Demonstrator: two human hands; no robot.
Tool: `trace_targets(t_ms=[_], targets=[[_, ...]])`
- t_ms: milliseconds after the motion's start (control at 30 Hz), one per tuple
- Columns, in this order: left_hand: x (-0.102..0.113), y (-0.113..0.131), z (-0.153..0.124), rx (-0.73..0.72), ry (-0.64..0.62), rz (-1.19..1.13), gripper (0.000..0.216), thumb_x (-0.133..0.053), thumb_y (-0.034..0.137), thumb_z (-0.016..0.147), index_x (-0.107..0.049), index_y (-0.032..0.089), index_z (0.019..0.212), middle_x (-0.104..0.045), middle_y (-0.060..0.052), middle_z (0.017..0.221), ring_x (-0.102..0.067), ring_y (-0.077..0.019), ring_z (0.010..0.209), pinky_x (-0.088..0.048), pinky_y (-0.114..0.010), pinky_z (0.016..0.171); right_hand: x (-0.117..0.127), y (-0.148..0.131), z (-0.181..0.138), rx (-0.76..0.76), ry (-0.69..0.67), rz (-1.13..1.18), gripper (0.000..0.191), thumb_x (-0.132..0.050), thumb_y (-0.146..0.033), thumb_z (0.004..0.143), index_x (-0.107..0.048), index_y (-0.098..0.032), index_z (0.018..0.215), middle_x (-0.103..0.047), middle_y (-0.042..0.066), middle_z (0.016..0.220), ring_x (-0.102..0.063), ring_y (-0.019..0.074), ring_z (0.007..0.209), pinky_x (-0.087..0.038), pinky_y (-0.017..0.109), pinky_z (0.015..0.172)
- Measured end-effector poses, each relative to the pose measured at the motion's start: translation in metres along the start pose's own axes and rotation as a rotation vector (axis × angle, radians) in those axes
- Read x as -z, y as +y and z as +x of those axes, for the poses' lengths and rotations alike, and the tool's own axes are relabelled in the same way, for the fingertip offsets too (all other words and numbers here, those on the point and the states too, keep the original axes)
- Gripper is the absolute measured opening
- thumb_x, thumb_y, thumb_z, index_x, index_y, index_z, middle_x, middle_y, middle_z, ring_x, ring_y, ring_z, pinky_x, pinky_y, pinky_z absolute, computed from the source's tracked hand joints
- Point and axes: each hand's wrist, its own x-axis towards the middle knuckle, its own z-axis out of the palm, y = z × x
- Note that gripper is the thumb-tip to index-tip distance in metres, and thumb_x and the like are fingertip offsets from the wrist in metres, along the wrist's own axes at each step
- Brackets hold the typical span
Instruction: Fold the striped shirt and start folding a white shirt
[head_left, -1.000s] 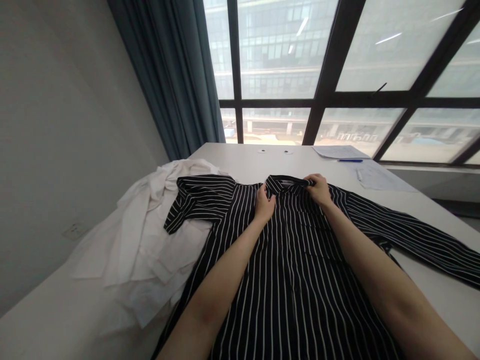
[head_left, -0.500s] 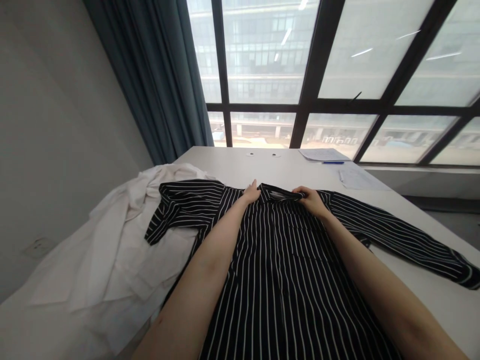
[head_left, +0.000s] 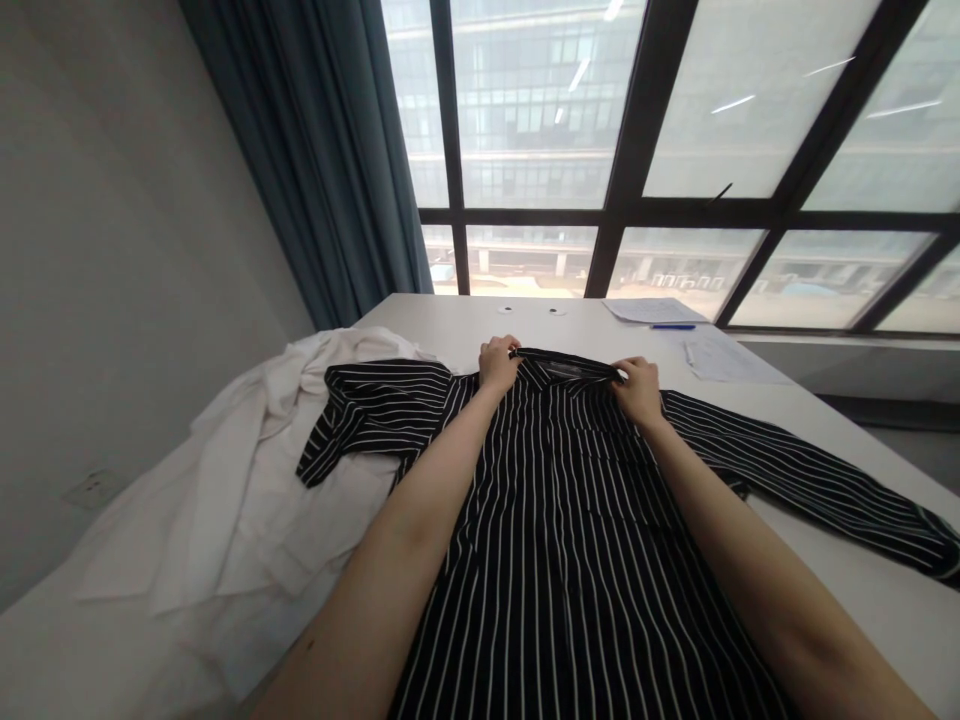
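A black shirt with thin white stripes (head_left: 570, 520) lies flat and face up on a white table (head_left: 847, 560), sleeves spread to both sides. My left hand (head_left: 498, 364) is closed on the left end of its collar (head_left: 564, 364). My right hand (head_left: 639, 388) is closed on the collar's right end. The collar is stretched between the two hands and raised a little off the table. Both forearms reach forward over the shirt's front.
A pile of white garments (head_left: 247, 480) lies at the left, partly under the striped shirt's sleeve. Papers (head_left: 652, 309) and a blue pen (head_left: 673, 326) rest at the table's far right edge. A dark curtain (head_left: 330, 170) and large windows stand behind.
My left hand went from the shirt front to the collar's left end and closed on it. My right hand shifted outward along the collar. The collar is now pulled taut and lifted.
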Motion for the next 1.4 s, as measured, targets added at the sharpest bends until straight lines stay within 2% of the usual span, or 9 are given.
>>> trace_targets(t_ms=[133,300,500,633,767,967,1100,1200,1400], targets=[[-0.006,0.001,-0.017,-0.025,0.017,0.033,0.02,-0.051,0.011,0.088,-0.056,0.025,0.101,-0.06,-0.003,0.109,-0.058,-0.0185,0.101,-0.046,-0.031,0.087,-0.013,0.001,-0.007,-0.01,0.045,-0.029,0.026,-0.052,-0.012,0.07,-0.066,-0.017,0.092,-0.056,0.012,0.101,-0.055,0.0232,0.086,-0.046,0.038,0.082],[-0.018,-0.015,-0.053,-0.05,-0.076,0.103,0.035,-0.053,0.005,0.08,-0.057,0.025,0.108,-0.06,-0.003,0.107,-0.061,-0.0188,0.092,-0.048,-0.029,0.076,-0.022,0.01,-0.03,0.018,-0.052,-0.039,0.024,-0.048,-0.006,0.063,-0.065,-0.019,0.074,-0.057,0.004,0.078,-0.055,0.0176,0.071,-0.049,0.032,0.074],[-0.018,-0.012,-0.076,-0.127,-0.105,0.191,0.031,-0.059,0.021,0.084,-0.065,0.029,0.113,-0.059,-0.003,0.114,-0.059,-0.02,0.1,-0.046,-0.03,0.086,-0.017,0.01,-0.041,0.057,-0.053,-0.091,0.032,-0.041,-0.006,0.072,-0.068,-0.018,0.082,-0.062,0.007,0.09,-0.06,0.0195,0.085,-0.048,0.035,0.085],[-0.016,-0.007,-0.079,-0.127,-0.067,0.249,0.031,-0.044,0.037,0.097,-0.071,0.026,0.105,-0.063,-0.004,0.112,-0.056,-0.0208,0.104,-0.037,-0.037,0.099,-0.011,0.002,-0.046,0.131,-0.086,-0.148,0.022,-0.046,-0.02,0.085,-0.067,-0.019,0.093,-0.063,0.009,0.099,-0.059,0.0225,0.094,-0.046,0.037,0.089],[-0.019,-0.012,-0.078,-0.061,-0.018,0.33,0.031,-0.043,0.029,0.096,-0.071,0.024,0.105,-0.063,-0.008,0.118,-0.051,-0.0259,0.112,-0.032,-0.045,0.102,-0.009,-0.003,-0.051,0.176,-0.146,-0.214,0.02,-0.048,-0.026,0.089,-0.066,-0.02,0.095,-0.064,0.01,0.1,-0.06,0.0235,0.093,-0.047,0.037,0.086],[-0.025,-0.016,-0.079,-0.061,-0.008,0.411,0.03,-0.045,0.026,0.094,-0.067,0.02,0.114,-0.054,-0.013,0.135,-0.04,-0.0327,0.128,-0.021,-0.052,0.11,-0.006,-0.018,-0.051,0.264,-0.194,-0.319,0.031,-0.046,-0.017,0.088,-0.065,-0.019,0.113,-0.063,0.013,0.117,-0.053,0.0287,0.111,-0.04,0.043,0.094],[-0.019,-0.008,-0.082,-0.12,0.02,0.431,0.03,-0.045,0.028,0.095,-0.063,0.019,0.117,-0.05,-0.013,0.137,-0.039,-0.0293,0.127,-0.027,-0.045,0.109,-0.011,-0.031,-0.053,0.32,-0.239,-0.343,0.038,-0.043,-0.012,0.088,-0.064,-0.022,0.119,-0.061,0.009,0.127,-0.051,0.0254,0.119,-0.037,0.041,0.099],[-0.015,-0.004,-0.084,-0.158,-0.001,0.44,0.027,-0.046,0.03,0.095,-0.065,0.021,0.111,-0.056,-0.011,0.124,-0.046,-0.0271,0.117,-0.035,-0.041,0.101,-0.016,-0.033,-0.057,0.278,-0.222,-0.379,0.036,-0.042,-0.019,0.092,-0.063,-0.021,0.121,-0.061,0.01,0.127,-0.051,0.0266,0.119,-0.039,0.041,0.097],[-0.018,-0.012,-0.082,0.02,0.038,0.455,0.035,-0.042,0.033,0.096,-0.065,0.017,0.117,-0.06,-0.019,0.11,-0.049,-0.0342,0.109,-0.035,-0.05,0.094,-0.015,-0.023,-0.059,0.085,-0.079,-0.447,0.038,-0.042,-0.027,0.093,-0.059,-0.012,0.124,-0.059,0.021,0.123,-0.053,0.0357,0.109,-0.041,0.049,0.086]])
